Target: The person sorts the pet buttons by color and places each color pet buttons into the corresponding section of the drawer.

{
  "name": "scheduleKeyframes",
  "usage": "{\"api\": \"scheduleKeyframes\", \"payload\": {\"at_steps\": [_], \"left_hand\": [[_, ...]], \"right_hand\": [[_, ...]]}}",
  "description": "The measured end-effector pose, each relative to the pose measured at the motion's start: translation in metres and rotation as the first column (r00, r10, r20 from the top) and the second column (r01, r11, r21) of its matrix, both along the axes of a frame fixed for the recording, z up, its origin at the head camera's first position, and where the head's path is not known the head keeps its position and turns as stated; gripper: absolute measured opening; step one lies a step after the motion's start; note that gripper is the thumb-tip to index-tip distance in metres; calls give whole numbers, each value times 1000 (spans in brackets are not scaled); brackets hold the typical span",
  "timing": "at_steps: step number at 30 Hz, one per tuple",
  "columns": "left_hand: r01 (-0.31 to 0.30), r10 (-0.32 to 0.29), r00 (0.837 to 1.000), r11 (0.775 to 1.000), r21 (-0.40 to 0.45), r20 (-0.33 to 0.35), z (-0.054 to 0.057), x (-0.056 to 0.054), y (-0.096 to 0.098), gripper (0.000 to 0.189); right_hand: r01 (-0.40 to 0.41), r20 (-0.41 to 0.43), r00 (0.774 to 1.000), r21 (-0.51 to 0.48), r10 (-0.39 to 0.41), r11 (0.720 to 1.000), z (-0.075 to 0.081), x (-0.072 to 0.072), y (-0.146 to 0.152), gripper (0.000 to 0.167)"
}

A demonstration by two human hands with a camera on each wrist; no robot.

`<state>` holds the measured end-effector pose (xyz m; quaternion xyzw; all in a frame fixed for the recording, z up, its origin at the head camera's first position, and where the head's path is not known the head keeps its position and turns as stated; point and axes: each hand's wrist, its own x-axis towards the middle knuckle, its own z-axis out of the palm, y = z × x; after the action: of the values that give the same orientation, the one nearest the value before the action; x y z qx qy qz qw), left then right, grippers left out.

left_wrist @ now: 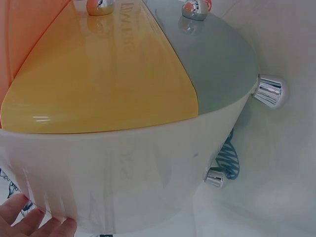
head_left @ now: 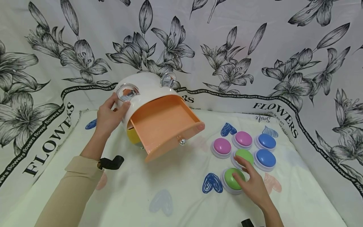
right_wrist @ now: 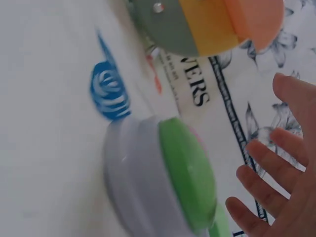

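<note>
Large "FLOWERS" lettering stands on the floral curtain (head_left: 195, 75), whose black band (head_left: 232, 93) repeats "flowers". "Smile" appears inverted near the white cloth's (head_left: 130, 198) far edge.

A white cloth (head_left: 127, 198) covers the flat part under the things, and it has blue and pink hearts (head_left: 161, 202) on it. A shiny white cabinet (head_left: 147, 84) with little silver feet (left_wrist: 269, 92) stands on the left side. On the right, six round buttons sit close together: two pink buttons (head_left: 222, 146), two blue buttons (head_left: 266, 158) and two green buttons (head_left: 231, 179).
</note>
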<state>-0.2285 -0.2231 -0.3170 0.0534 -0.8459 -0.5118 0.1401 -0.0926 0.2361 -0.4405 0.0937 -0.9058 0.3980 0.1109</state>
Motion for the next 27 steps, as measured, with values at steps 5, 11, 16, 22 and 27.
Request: {"api": "scheduleKeyframes", "payload": {"at_steps": [5, 11, 16, 22, 27], "left_hand": [[-1, 1, 1000, 1000, -1, 2, 0, 1, 0, 68], [-4, 4, 1000, 1000, -2, -2, -1, 0, 0, 67], [-6, 6, 1000, 1000, -4, 4, -2, 0, 0, 68], [-14, 14, 1000, 1000, -11, -1, -2, 0, 0, 70], [-21, 21, 1000, 1000, -16, 5, -1, 0, 1, 70]], "right_hand": [[-7, 23, 1000, 89, 5, 996, -13, 9, 10, 65], [-13, 49, 999, 133, 7, 991, -19, 14, 17, 69], [-42, 95, 995, 102, 33, 994, -26, 13, 19, 73], [-67, 131, 990, 73, 57, 995, -31, 13, 18, 82], [-65, 147, 988, 90, 51, 994, -34, 15, 18, 88]]}}
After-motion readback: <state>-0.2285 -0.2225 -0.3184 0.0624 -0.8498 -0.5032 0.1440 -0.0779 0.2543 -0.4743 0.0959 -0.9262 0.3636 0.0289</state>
